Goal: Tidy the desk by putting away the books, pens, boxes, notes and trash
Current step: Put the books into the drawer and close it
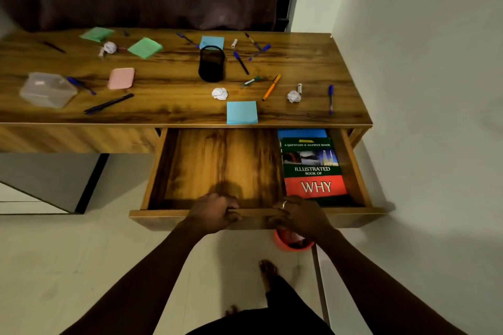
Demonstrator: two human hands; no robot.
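Note:
The wooden drawer [223,166] under the desk [174,100] stands pulled out. My left hand [213,213] and my right hand [298,216] both grip its front edge. In the drawer's right side lies a green and red book [313,168] on top of a blue one [300,133]. On the desk are several pens, such as an orange pen [271,87] and a black pen [109,103], blue notes [241,112], green notes [145,47], a pink pad [121,78], crumpled paper balls [220,93] [294,96], a black mesh pen holder [211,63] and a clear plastic box [48,89].
A red bin [292,243] stands on the floor beneath the drawer front, partly hidden by my right hand. A wall runs along the right of the desk. A dark curtain hangs behind it. My feet are on the pale floor below.

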